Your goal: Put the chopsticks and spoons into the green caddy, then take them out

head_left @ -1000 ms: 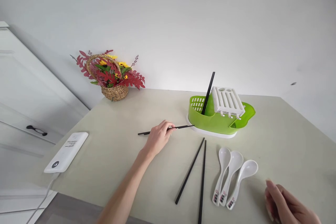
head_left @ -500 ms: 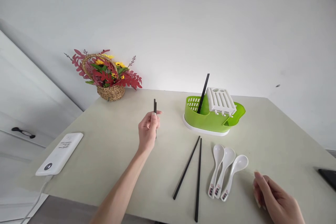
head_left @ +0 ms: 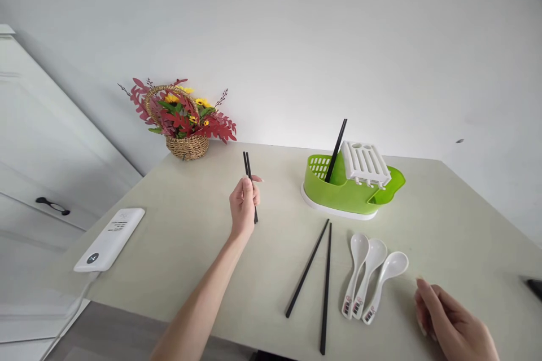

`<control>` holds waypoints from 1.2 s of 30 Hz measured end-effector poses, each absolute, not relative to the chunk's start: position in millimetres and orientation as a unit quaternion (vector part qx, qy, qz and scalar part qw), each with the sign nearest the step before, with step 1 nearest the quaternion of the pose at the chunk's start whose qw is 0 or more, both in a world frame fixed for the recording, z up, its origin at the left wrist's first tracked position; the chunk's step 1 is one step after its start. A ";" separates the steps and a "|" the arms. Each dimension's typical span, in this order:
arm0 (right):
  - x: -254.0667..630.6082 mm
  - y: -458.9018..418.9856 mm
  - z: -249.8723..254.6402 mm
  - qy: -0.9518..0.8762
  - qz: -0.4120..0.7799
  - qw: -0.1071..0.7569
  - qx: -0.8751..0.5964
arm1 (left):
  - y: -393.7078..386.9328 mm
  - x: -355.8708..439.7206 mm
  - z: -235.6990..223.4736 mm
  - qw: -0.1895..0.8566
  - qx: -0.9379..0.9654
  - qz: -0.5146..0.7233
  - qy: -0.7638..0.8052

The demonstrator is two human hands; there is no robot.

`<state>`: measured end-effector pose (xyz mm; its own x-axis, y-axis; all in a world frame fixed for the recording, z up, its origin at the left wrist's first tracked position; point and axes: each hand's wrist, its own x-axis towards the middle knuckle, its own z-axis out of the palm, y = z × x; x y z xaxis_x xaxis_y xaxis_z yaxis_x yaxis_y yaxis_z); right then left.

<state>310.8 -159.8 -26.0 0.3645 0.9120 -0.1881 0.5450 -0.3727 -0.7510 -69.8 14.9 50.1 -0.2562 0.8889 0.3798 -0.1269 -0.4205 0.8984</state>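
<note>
Left of green holder (head_left: 330,196), left hand (head_left: 243,203) clamped on chopstick pair (head_left: 249,164), long axis crosswise to holder's; right hand (head_left: 454,318) farther from holder, fingers curled together.

Right of the left hand (head_left: 244,198), the bright green, boat-shaped plastic caddy (head_left: 339,192) looks smooth with a soft sheen, the white ceramic-looking spoons (head_left: 374,256) between the hands are glossy, the rounded brown wicker basket (head_left: 187,146) beyond is rough, and the pale grey-green flat bench (head_left: 190,203) looks smooth and nearly matt.
</note>
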 end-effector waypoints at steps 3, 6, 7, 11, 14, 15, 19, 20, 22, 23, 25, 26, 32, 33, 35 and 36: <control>308.8 -159.8 -26.0 -0.473 0.302 0.308 -0.769 | 15.6 -68.3 47.0 0.360 0.493 0.678 0.410; 304.4 -159.8 -21.1 -0.474 0.292 0.327 -0.763 | 12.8 -63.2 44.6 0.346 0.519 0.652 0.430; 302.2 -159.8 -17.4 -0.475 0.290 0.337 -0.759 | 11.0 -60.9 43.8 0.342 0.529 0.641 0.437; 285.6 -160.6 10.3 -0.466 0.270 0.387 -0.748 | -0.2 -49.3 41.5 0.345 0.587 0.575 0.454; 265.2 -158.0 38.7 -0.492 0.264 0.412 -0.720 | -12.1 -37.8 41.7 0.356 0.650 0.516 0.429; 257.5 -155.5 48.1 -0.512 0.272 0.424 -0.696 | -16.6 -33.6 42.4 0.361 0.668 0.499 0.416; 226.0 -135.9 82.3 -0.590 0.343 0.449 -0.576 | -33.9 -17.5 46.5 0.395 0.714 0.449 0.363; 218.7 -129.3 90.0 -0.611 0.355 0.437 -0.556 | -37.4 -14.4 47.3 0.400 0.722 0.440 0.354; 205.1 -115.8 104.4 -0.650 0.362 0.411 -0.527 | -42.6 -10.0 48.0 0.407 0.734 0.425 0.340; 199.0 -109.4 111.0 -0.665 0.363 0.400 -0.516 | -44.1 -8.8 47.9 0.410 0.737 0.420 0.334; 188.5 -98.0 122.3 -0.696 0.348 0.385 -0.496 | -44.8 -8.1 47.3 0.417 0.741 0.418 0.321; 184.3 -93.1 127.0 -0.711 0.330 0.386 -0.487 | -44.3 -8.4 46.8 0.418 0.741 0.420 0.316; 176.2 -75.3 145.0 -0.769 0.220 0.399 -0.449 | -37.3 -11.0 43.0 0.395 0.770 0.403 0.296; 177.0 -73.6 147.0 -0.773 0.209 0.396 -0.450 | -36.1 -10.6 41.5 0.384 0.782 0.398 0.288; 179.0 -70.8 150.0 -0.780 0.192 0.390 -0.450 | -33.7 -9.8 37.4 0.364 0.799 0.391 0.276; 179.9 -69.6 150.9 -0.783 0.188 0.386 -0.449 | -32.3 -9.6 35.1 0.359 0.804 0.387 0.275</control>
<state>179.9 -69.6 150.9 -0.2980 0.8490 0.4363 0.5584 0.5258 -0.6417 -9.6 -32.3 35.1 0.5487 0.7197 0.4255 0.1641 -0.5917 0.7893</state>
